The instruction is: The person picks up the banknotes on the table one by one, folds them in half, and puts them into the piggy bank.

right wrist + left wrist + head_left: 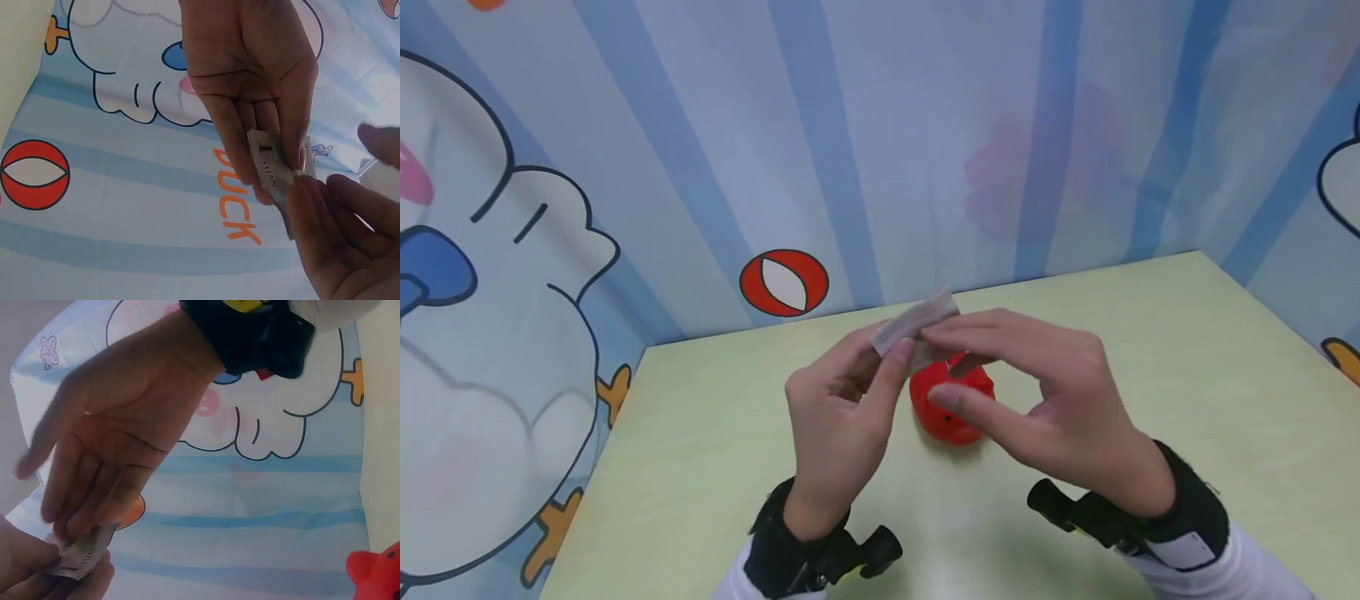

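My left hand (842, 421) pinches a small folded banknote (912, 323) between thumb and fingers, above the table. Printed letters reading YUAN show on the note (271, 172) in the right wrist view. My right hand (1063, 404) touches the note's other side with nearly straight fingers, its thumb held apart. In the left wrist view the right palm (125, 415) faces the camera, with the fingertips at the note. Beneath the hands sits a red piggy bank (958, 429), partly covered by the right thumb and fingers.
A pale yellow-green table (715, 467) spreads under both hands. Its back edge meets a blue striped wall sheet (910, 167) with cartoon ducks and a printed ball (784, 283). Black camera straps (1195, 500) circle both wrists.
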Available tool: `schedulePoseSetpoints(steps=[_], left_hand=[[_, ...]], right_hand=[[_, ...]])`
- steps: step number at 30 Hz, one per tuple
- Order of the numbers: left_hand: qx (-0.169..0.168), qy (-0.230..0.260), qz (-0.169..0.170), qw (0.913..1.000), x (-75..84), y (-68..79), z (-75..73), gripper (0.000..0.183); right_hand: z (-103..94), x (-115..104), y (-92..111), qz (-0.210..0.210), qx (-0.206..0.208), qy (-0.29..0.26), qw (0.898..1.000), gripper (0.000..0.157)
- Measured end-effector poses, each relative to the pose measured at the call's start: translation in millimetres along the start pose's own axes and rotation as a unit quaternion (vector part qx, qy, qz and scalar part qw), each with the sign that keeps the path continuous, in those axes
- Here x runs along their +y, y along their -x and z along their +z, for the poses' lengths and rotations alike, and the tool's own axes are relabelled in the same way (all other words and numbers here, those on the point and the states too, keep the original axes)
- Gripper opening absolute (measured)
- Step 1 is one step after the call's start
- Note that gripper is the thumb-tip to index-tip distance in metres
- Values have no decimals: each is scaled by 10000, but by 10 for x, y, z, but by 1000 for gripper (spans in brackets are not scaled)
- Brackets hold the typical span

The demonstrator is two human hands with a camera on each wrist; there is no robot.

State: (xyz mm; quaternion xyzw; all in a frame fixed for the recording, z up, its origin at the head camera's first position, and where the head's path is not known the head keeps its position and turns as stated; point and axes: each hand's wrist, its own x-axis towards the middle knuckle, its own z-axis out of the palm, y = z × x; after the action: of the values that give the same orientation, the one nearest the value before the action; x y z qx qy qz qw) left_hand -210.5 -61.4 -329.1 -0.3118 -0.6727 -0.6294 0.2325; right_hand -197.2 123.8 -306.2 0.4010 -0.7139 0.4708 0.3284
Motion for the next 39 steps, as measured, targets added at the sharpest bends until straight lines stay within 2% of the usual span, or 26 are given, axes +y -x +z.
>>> schedulePoseSetpoints(steps=[4, 8, 11, 19, 23, 26, 29, 33, 39], left_hand=[[35, 179, -348, 9992, 19, 12, -18, 25], [-204, 340, -613, 9973, 44, 22, -27, 25], [-239, 307, -620, 9973, 44, 23, -33, 26], [86, -12, -492, 9988, 2, 26, -54, 20], [150, -67, -159, 9997, -13, 28, -30, 17], [145, -130, 183, 9996, -23, 26, 0, 16], [69, -144, 410, 9990, -20, 28, 17, 17], [-102, -26, 504, 9987, 4, 32, 11, 19], [-307, 182, 553, 9978, 2, 6, -6, 25]], right_hand=[[-32, 41, -10, 193, 449, 45, 9988, 31], [-54, 78, 4, 418, 492, 84, 9979, 30], [-70, 106, 30, 441, 546, 66, 9975, 33], [-75, 164, 53, 206, 834, 186, 9961, 16], [-42, 161, 39, -70, 938, 211, 9953, 7], [-8, 145, 31, -234, 909, 221, 9953, 12], [24, 130, 30, -344, 707, 198, 9967, 15], [59, 118, 33, -474, 461, 201, 9976, 21], [101, 105, 37, -460, 395, 272, 9978, 30]])
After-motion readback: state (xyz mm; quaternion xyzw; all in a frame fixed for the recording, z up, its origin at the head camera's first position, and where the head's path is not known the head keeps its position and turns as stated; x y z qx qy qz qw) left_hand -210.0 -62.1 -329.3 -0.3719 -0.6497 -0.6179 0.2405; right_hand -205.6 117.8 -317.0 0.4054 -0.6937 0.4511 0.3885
